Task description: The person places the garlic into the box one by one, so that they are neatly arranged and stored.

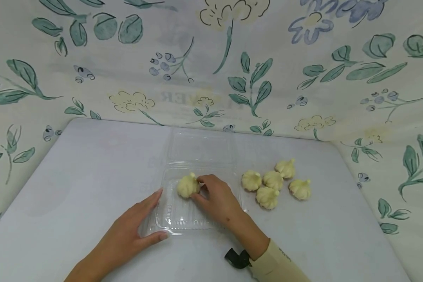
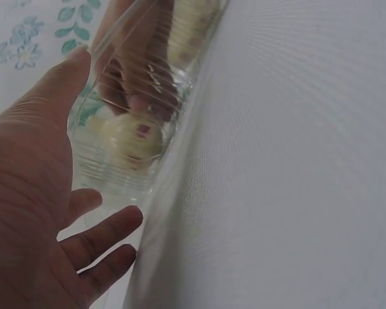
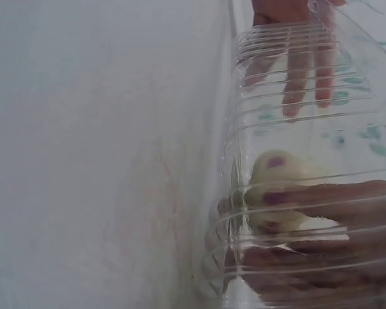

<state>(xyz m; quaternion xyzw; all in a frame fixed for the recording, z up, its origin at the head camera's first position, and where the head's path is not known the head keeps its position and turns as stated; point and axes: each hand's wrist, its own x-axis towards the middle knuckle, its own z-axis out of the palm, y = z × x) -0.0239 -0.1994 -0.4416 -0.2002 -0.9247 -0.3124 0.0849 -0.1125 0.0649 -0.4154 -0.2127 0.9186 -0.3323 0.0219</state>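
A clear plastic clamshell box [image 1: 183,221] lies opened on the table, its lid [image 1: 202,147] folded back toward the wall. My right hand [image 1: 220,197] reaches into the box and pinches a pale garlic bulb [image 1: 188,186] between thumb and fingers, low over the base. Through the ribbed side, the right wrist view shows that bulb [image 3: 276,170] with purple marks. At the box's left edge is my left hand [image 1: 134,225], fingers straight and spread, thumb near the front corner. In the left wrist view this hand [image 2: 32,180] holds nothing.
Several more garlic bulbs [image 1: 273,181] are grouped on the white table [image 1: 102,164], right of the box. A black strap-like piece [image 1: 237,258] sits at the right wrist by the sleeve. Floral-printed cloth [image 1: 204,78] hangs behind the table and along its sides.
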